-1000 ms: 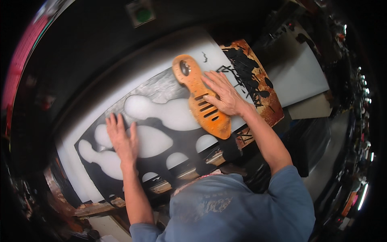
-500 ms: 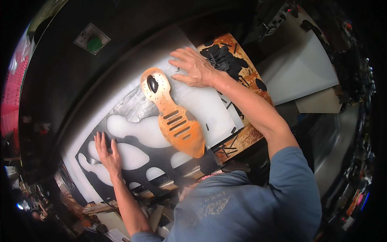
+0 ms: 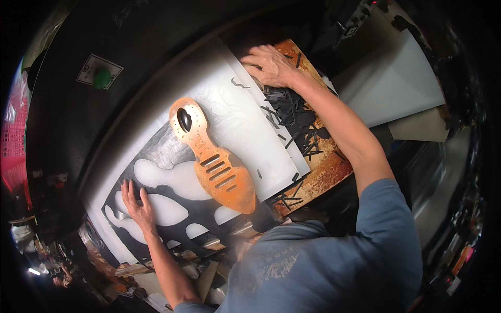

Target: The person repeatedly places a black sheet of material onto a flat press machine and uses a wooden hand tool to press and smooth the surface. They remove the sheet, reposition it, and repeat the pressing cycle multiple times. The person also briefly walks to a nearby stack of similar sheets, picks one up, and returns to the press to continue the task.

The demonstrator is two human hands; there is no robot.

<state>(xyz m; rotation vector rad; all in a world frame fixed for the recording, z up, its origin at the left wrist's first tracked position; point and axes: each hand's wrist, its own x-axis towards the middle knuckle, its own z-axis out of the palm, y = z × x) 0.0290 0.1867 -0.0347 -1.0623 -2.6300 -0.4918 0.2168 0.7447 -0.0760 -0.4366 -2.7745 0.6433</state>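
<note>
My left hand lies with its fingers spread on a black sheet full of large rounded cut-outs. Beneath that sheet, a white board shows through the holes. An orange sole-shaped cutting die, with several slots and a hole at its narrow end, rests across the board and part of the sheet. My right hand is at the board's far right edge, its fingers apart and loosely bent, beside a pile of black offcuts. Nothing shows in its grasp.
The offcuts lie on a rust-brown board right of the white one. A dark machine panel with a green button stands at the far left. Another white sheet is at the right. Small black strips are scattered near the white board's right edge.
My right hand has moved from the white board to the right and away, to the offcuts. More offcuts now lie on the brown board. My left hand stays on the black sheet.
</note>
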